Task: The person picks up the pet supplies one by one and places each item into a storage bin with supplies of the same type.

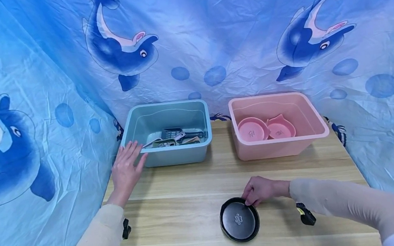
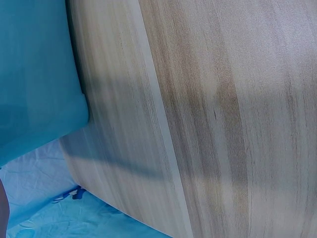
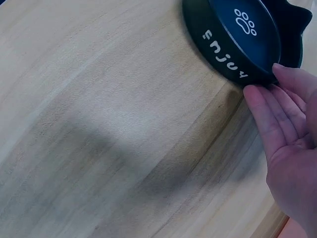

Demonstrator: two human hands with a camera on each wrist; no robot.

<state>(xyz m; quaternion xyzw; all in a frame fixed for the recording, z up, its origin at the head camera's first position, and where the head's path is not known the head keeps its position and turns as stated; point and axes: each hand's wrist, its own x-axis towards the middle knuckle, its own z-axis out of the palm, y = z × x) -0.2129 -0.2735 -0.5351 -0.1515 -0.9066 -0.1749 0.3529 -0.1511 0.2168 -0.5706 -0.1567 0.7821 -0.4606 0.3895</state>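
My right hand [image 1: 261, 189] pinches the rim of a black pet bowl [image 1: 238, 219] between thumb and fingers, over the front middle of the table. In the right wrist view the bowl [image 3: 252, 34] shows a white paw print inside, "enjoy" lettering on its side and a pointed ear on the rim. My left hand [image 1: 126, 169] lies with outstretched fingers at the front left corner of a blue bin [image 1: 177, 157]. Inside that bin are a dark slotted litter scoop [image 1: 172, 132] and several small tools.
A pink bin [image 1: 276, 149] stands at the back right, holding a round pink bowl [image 1: 251, 129] and a pink bowl with ears [image 1: 280, 126]. The wooden table [image 1: 176, 194] is enclosed at the back and sides by a blue dolphin-print curtain [image 1: 187, 39].
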